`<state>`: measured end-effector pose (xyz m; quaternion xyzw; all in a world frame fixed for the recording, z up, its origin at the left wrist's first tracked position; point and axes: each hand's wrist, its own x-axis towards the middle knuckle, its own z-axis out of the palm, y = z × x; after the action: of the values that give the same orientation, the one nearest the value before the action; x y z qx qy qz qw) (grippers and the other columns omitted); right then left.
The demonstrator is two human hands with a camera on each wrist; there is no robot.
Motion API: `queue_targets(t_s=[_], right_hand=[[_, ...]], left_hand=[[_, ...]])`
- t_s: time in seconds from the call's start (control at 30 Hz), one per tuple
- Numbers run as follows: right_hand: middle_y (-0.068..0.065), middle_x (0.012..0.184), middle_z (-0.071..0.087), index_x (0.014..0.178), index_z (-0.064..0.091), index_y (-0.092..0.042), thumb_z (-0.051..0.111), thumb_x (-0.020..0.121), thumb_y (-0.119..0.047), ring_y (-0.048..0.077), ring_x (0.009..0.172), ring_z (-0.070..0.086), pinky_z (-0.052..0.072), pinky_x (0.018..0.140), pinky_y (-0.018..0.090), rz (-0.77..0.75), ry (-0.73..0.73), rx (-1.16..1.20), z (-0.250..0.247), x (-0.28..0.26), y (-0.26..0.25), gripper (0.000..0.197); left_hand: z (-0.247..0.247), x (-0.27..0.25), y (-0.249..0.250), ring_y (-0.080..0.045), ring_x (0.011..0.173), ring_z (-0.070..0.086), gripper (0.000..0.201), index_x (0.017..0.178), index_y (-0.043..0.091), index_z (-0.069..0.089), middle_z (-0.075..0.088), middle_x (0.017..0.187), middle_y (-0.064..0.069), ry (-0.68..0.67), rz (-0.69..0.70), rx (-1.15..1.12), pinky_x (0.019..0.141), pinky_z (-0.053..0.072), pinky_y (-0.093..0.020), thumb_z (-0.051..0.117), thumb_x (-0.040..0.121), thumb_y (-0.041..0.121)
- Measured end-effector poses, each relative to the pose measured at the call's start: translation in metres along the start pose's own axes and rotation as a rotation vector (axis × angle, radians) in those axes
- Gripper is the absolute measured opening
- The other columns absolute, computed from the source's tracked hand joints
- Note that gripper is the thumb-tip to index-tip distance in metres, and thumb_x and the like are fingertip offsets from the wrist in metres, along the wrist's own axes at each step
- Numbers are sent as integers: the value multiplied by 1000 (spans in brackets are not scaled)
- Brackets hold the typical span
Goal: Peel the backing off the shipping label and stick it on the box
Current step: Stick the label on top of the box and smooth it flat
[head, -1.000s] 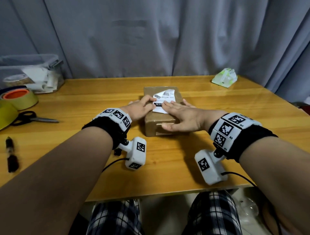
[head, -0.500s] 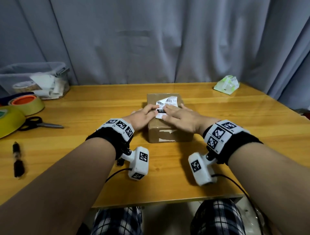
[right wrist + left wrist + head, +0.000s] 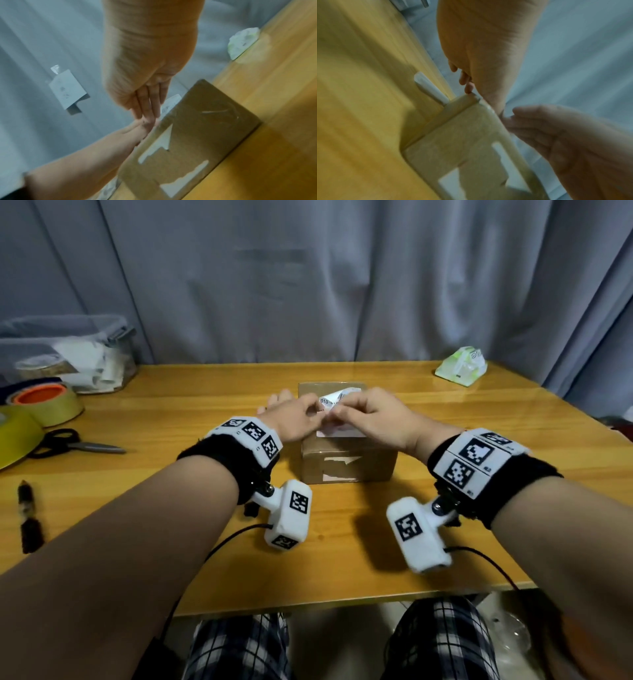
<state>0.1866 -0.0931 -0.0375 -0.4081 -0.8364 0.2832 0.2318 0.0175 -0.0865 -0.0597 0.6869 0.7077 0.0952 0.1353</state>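
A brown cardboard box (image 3: 346, 463) stands mid-table, with torn white patches on its near face. A white shipping label (image 3: 340, 399) with black print lies crumpled on its top, and a flat white edge (image 3: 342, 433) shows at the top's near rim. My left hand (image 3: 313, 410) and right hand (image 3: 337, 416) meet over the box top, and each pinches the label between thumb and fingertips. The pinch itself is hidden by knuckles. In the left wrist view, blurred, the left hand (image 3: 481, 54) reaches to the box (image 3: 471, 148). The right wrist view shows the right hand (image 3: 145, 83) beside the box (image 3: 197, 128) and the label (image 3: 171, 101).
At the left are a clear plastic bin (image 3: 68, 354), tape rolls (image 3: 51, 402), scissors (image 3: 75, 444) and a black marker (image 3: 29, 518). A green-white tissue pack (image 3: 462, 366) sits at the far right. A grey curtain hangs behind the wooden table (image 3: 205, 559).
Both hands lay flat on the label and the box top before. They have since risen and now pinch the label between them. The box has not moved.
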Motion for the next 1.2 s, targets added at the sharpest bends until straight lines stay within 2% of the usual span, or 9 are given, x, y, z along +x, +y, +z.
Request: queue_targets(t_s=[0.1,0.17,0.23,0.5,0.63,0.73,0.83,0.93,1.2], right_hand=[[11,101,65,98,65,-12,47,94,-28,31,102,58,46,93,46,148,195,-209,10,13,9,25],[10,122,52,115,55,-19,38,94,-42,29,119,46,35,103,45,297,158,-447,21,18,11,35],[11,131,41,127,42,-21,32,92,-51,30,126,36,25,104,48,397,103,-584,28,20,10,47],[11,152,22,143,24,-24,35,90,-57,32,144,16,2,117,57,624,48,-486,15,13,19,63],[11,155,19,145,20,-27,37,93,-50,33,144,16,4,118,57,644,75,-426,6,5,25,59],[8,161,1,151,2,-29,25,98,-41,29,148,3,-5,118,54,603,33,-397,12,2,27,59],[4,162,-10,151,-5,-28,20,99,-41,25,149,-9,-10,117,54,569,-25,-393,12,0,33,59],[3,162,-10,150,1,-35,19,99,-42,27,149,-10,-10,116,57,582,-40,-341,9,-2,36,55],[1,162,-7,150,1,-36,16,98,-41,29,149,-8,-10,115,60,594,-23,-353,9,-3,32,54]], left_hand=[[2,-8,5,-31,127,33,57,129,39,42,37,131,-10,-17,-17,-5,106,25,-47,42,80,70],[2,-10,0,-33,131,28,58,135,43,35,33,138,-10,-71,-10,-27,112,22,-50,40,83,68],[2,-11,-7,-33,134,25,60,139,47,27,28,144,-9,-134,-7,-54,115,19,-49,38,84,68],[-7,-16,-15,-35,144,8,60,142,52,17,8,158,-6,-262,19,-95,117,6,-43,41,88,60],[-12,-20,-8,-32,146,4,57,142,47,25,4,160,-1,-192,27,-1,117,6,-47,43,89,52],[-7,-22,20,-24,149,0,53,143,27,35,2,162,-1,-39,195,218,120,1,-44,36,93,44],[8,-30,46,-18,149,-5,68,151,13,13,-2,162,-6,-180,325,270,122,-4,-38,16,96,53],[3,-34,44,-17,149,-7,79,151,11,-4,-8,161,-6,-299,339,320,122,-2,-33,13,92,61],[-9,-35,29,-21,149,-1,105,150,6,-6,-6,161,-11,-276,316,508,122,0,-35,31,80,75]])
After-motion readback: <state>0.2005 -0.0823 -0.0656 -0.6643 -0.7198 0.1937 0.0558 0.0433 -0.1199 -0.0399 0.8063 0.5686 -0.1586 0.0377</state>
